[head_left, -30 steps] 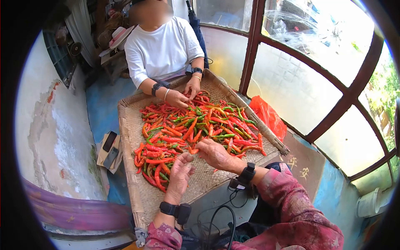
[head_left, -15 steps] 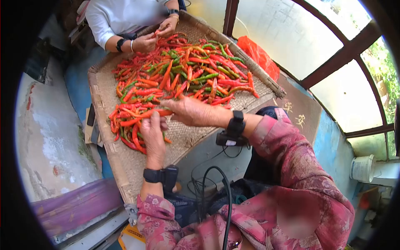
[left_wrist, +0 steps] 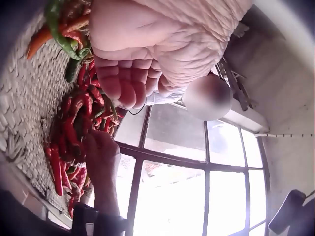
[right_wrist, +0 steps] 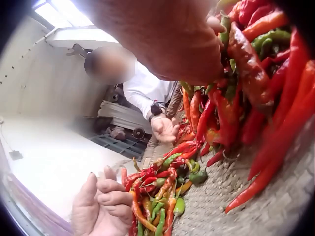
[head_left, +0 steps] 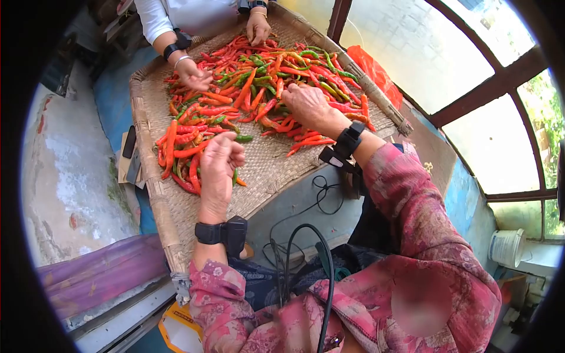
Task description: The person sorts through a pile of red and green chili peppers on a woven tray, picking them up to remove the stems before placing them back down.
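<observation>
Patchy wall (head_left: 76, 176) left of both hands; one pepper heap (head_left: 191, 150) just left of the loosely curled, empty left hand (head_left: 218, 170); bigger heap (head_left: 245, 88), same woven tray (head_left: 265, 159), under the right hand (head_left: 310, 107), whose grip I cannot tell.

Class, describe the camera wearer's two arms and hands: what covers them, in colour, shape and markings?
The left hand and right hand are ungloved. The left sleeve and right sleeve are pink, floral-patterned. The left wrist strap and right wrist strap are black, each bearing a boxy black device. A black cable loops between the forearms.
</observation>
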The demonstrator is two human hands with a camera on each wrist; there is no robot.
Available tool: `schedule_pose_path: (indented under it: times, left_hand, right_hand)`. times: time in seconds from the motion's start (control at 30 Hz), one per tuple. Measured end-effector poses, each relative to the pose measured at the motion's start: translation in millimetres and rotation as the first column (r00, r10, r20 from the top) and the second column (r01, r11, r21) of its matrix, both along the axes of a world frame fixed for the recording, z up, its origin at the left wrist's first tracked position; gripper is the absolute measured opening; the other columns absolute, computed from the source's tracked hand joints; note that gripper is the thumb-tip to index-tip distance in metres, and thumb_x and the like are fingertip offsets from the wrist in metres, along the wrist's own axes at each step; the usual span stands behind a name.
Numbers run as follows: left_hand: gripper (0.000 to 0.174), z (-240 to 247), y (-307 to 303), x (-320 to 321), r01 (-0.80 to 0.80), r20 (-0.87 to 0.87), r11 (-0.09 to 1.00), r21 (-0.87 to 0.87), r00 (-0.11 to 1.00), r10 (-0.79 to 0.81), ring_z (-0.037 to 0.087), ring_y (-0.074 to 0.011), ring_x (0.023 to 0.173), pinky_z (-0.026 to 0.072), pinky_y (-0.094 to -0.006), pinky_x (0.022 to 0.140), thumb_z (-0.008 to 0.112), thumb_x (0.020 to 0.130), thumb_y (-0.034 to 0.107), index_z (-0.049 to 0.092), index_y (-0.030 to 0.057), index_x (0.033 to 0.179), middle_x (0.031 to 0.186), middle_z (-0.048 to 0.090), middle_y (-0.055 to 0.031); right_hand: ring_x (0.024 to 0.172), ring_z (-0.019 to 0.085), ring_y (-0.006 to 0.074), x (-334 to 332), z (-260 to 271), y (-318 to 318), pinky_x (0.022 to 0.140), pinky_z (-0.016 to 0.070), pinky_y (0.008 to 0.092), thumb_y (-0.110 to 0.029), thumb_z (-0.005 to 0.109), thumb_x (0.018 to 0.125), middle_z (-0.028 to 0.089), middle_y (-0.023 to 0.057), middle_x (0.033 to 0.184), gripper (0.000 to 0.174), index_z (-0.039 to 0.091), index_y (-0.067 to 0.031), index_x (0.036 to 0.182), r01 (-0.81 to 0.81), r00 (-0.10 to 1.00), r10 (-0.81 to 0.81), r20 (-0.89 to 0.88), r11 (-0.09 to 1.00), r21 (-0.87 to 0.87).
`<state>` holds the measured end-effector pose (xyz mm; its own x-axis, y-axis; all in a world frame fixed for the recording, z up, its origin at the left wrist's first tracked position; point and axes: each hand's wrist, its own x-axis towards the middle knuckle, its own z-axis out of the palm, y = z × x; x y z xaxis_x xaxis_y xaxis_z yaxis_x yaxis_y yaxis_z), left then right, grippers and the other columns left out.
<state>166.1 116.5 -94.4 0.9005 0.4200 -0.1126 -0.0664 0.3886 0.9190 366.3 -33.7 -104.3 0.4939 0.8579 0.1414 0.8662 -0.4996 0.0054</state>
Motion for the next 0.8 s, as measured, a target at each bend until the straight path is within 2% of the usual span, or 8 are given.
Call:
schedule_pose_path:
  times: [0.17, 0.23, 0.27, 0.33, 0.43, 0.53, 0.67, 0.8]
  left_hand:
    - [0.033, -16, -23, 8, 0.128, -0.192, 0.908, 0.400, 0.980, -0.053, 0.053, -0.0063, 0.069, 0.0456, -0.0207, 0.064, 0.055, 0.089, 0.028, 0.053, 0.0025, 0.109, 0.082, 0.059, -0.0017]
    - [0.033, -17, -31, 11, 0.193, -0.221, 0.906, 0.378, 0.969, -0.114, 0.054, -0.0065, 0.070, 0.0453, -0.0207, 0.065, 0.057, 0.087, 0.031, 0.054, 0.0034, 0.106, 0.082, 0.059, -0.0007]
    - [0.034, -17, -32, 11, 0.255, -0.251, 0.897, 0.360, 0.953, -0.170, 0.054, -0.0068, 0.071, 0.0449, -0.0207, 0.065, 0.058, 0.086, 0.034, 0.055, 0.0044, 0.102, 0.082, 0.058, 0.0002]
    - [0.032, -17, -32, 9, 0.271, -0.266, 0.891, 0.365, 0.947, -0.179, 0.055, -0.0070, 0.070, 0.0456, -0.0210, 0.064, 0.058, 0.087, 0.035, 0.058, 0.0054, 0.098, 0.081, 0.059, 0.0007]
    - [0.030, -14, -29, 7, 0.259, -0.241, 0.912, 0.319, 0.952, -0.187, 0.055, -0.0077, 0.065, 0.0466, -0.0223, 0.060, 0.053, 0.090, 0.032, 0.057, 0.0048, 0.101, 0.082, 0.060, -0.0029]
    - [0.032, -13, -24, 8, 0.040, -0.062, 0.991, 0.129, 0.998, -0.032, 0.056, -0.0086, 0.065, 0.0481, -0.0228, 0.061, 0.050, 0.091, 0.032, 0.052, 0.0045, 0.108, 0.084, 0.060, -0.0054]
    - [0.047, -2, -12, 7, -0.244, 0.196, 0.924, -0.293, 0.931, 0.308, 0.058, -0.0124, 0.064, 0.0500, -0.0250, 0.062, 0.049, 0.090, 0.039, 0.043, 0.0049, 0.121, 0.089, 0.061, -0.0091]
    - [0.048, -7, -7, 2, -0.072, 0.233, 0.950, -0.305, 0.961, 0.148, 0.058, -0.0121, 0.068, 0.0494, -0.0250, 0.064, 0.053, 0.088, 0.037, 0.043, 0.0046, 0.122, 0.086, 0.063, -0.0081]
  right_hand:
    - [0.070, 0.059, 0.0329, -45, 28, 6, 0.059, 0.0451, 0.0403, -0.013, 0.054, 0.081, 0.056, 0.0167, 0.073, 0.014, 0.050, -0.0007, 0.085, -0.051, 0.840, 0.315, -0.442, 0.856, 0.514]
    - [0.063, 0.059, 0.0247, -56, 32, 3, 0.057, 0.0464, 0.0349, -0.013, 0.055, 0.082, 0.055, 0.0131, 0.066, 0.015, 0.050, 0.0006, 0.083, -0.019, 0.695, 0.404, -0.594, 0.837, 0.547]
    - [0.063, 0.060, 0.0157, -63, 35, 3, 0.056, 0.0480, 0.0301, -0.013, 0.054, 0.084, 0.056, 0.0085, 0.066, 0.016, 0.049, 0.0014, 0.080, 0.109, 0.435, 0.390, -0.811, 0.871, 0.478]
    - [0.064, 0.060, 0.0119, -66, 37, 4, 0.056, 0.0488, 0.0268, -0.015, 0.054, 0.087, 0.057, 0.0061, 0.068, 0.018, 0.051, 0.0020, 0.083, 0.080, 0.467, 0.404, -0.787, 0.866, 0.493]
    - [0.063, 0.064, 0.0214, -60, 38, 10, 0.057, 0.0492, 0.0331, -0.020, 0.056, 0.084, 0.061, 0.0115, 0.067, 0.023, 0.057, 0.0025, 0.085, 0.140, 0.438, 0.433, -0.788, 0.833, 0.535]
    - [0.076, 0.063, 0.0302, -48, 18, 14, 0.064, 0.0493, 0.0393, -0.021, 0.054, 0.084, 0.062, 0.0172, 0.079, 0.022, 0.058, 0.0001, 0.089, -0.071, 0.784, 0.344, -0.516, 0.877, 0.476]
    - [0.080, 0.061, 0.0320, -51, -8, 12, 0.065, 0.0488, 0.0426, -0.017, 0.053, 0.083, 0.059, 0.0173, 0.083, 0.018, 0.054, -0.0021, 0.092, -0.119, 0.949, 0.149, -0.278, 0.985, 0.121]
    - [0.076, 0.060, 0.0335, -47, -19, 18, 0.060, 0.0485, 0.0433, -0.015, 0.051, 0.082, 0.057, 0.0170, 0.081, 0.017, 0.046, -0.0041, 0.094, -0.152, 0.974, 0.157, -0.166, 0.987, 0.041]
